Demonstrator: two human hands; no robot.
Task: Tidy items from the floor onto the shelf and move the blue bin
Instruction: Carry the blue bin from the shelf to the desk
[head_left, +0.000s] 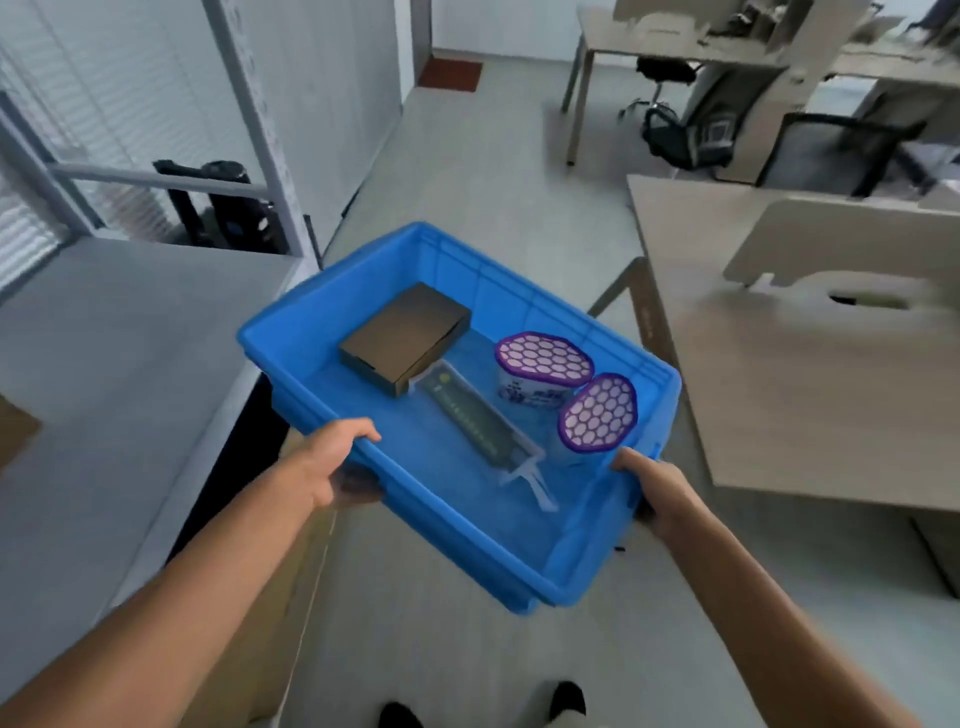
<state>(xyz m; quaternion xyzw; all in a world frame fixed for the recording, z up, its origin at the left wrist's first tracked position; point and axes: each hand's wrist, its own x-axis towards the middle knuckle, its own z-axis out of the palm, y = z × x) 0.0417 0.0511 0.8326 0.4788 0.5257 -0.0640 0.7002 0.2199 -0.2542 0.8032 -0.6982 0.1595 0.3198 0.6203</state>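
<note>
Above grey floor (483, 171), blue bin (524, 564) tilts, rectangular, ribbed walls.

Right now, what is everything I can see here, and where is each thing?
blue bin: one, blue, held above the floor
dark box: one, brown-black, far left in bin
packaged long item: one, clear wrap, bin middle
purple-lidded tubs: two, purple and white, bin right
desks: several, beige, right and far
office chairs: two, black, far right
shoes: two, black, bottom
left hand: one, gripping near rim
right hand: one, gripping near rim
</note>
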